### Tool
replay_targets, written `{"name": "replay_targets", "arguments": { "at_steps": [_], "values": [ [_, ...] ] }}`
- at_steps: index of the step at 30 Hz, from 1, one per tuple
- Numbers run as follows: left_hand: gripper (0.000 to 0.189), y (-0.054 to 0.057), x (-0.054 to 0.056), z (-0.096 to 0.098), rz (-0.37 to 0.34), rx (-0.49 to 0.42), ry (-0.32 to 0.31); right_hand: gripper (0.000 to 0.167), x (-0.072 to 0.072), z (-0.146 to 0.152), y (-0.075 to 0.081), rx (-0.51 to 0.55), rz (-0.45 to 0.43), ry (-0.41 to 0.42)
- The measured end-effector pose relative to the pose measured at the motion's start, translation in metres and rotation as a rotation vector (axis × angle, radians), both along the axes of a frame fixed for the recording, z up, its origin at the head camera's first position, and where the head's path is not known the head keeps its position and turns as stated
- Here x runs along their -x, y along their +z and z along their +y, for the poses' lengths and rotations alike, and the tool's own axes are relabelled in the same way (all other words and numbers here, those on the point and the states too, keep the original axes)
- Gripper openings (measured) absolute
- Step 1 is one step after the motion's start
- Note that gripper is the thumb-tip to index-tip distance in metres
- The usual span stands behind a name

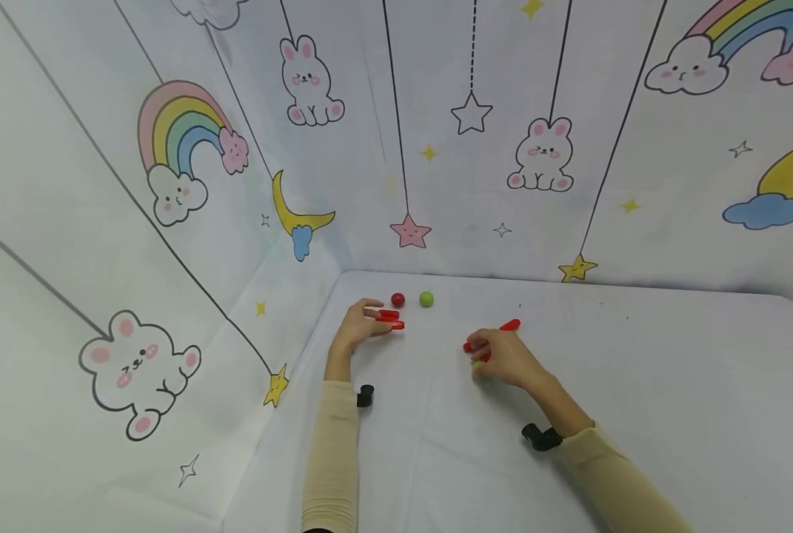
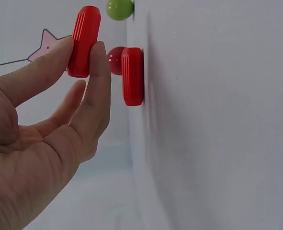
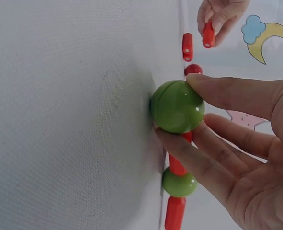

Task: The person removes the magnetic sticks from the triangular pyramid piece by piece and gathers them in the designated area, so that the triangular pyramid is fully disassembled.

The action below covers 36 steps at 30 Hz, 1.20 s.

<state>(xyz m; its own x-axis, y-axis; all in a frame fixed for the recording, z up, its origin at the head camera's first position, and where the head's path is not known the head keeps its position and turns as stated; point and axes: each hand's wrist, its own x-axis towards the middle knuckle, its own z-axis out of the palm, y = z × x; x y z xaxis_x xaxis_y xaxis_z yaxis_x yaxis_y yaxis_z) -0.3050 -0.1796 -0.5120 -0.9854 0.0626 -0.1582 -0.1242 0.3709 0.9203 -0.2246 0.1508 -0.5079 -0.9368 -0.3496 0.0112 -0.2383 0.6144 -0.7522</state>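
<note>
In the right grip [image 1: 505, 358] sits a green ball [image 3: 176, 108].

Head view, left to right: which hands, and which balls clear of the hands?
Left hand → dark red ball → green ball → right hand

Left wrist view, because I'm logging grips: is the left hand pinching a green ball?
No, the left hand pinches a red stick there, while the green ball is apart from the fingers.
</note>
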Motion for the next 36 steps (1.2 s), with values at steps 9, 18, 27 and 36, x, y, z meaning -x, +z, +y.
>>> {"name": "replay_targets", "arguments": {
  "at_steps": [9,18,27,36],
  "values": [
    [0.064,-0.008,0.002,-0.012,0.006,-0.020,0.088,0.047,0.000,0.000,-0.001,-0.005,-0.001,0.001],
    [0.059,-0.019,0.007,-0.014,-0.001,0.053,0.117,0.047,-0.001,-0.001,-0.001,-0.010,-0.007,-0.006],
    [0.057,-0.017,0.006,-0.012,-0.020,0.036,0.126,0.047,-0.001,-0.001,0.000,-0.027,-0.003,-0.005],
    [0.054,-0.019,0.008,-0.010,0.006,0.170,0.147,0.046,-0.001,-0.001,0.001,-0.029,-0.008,-0.011]
  ]
}}
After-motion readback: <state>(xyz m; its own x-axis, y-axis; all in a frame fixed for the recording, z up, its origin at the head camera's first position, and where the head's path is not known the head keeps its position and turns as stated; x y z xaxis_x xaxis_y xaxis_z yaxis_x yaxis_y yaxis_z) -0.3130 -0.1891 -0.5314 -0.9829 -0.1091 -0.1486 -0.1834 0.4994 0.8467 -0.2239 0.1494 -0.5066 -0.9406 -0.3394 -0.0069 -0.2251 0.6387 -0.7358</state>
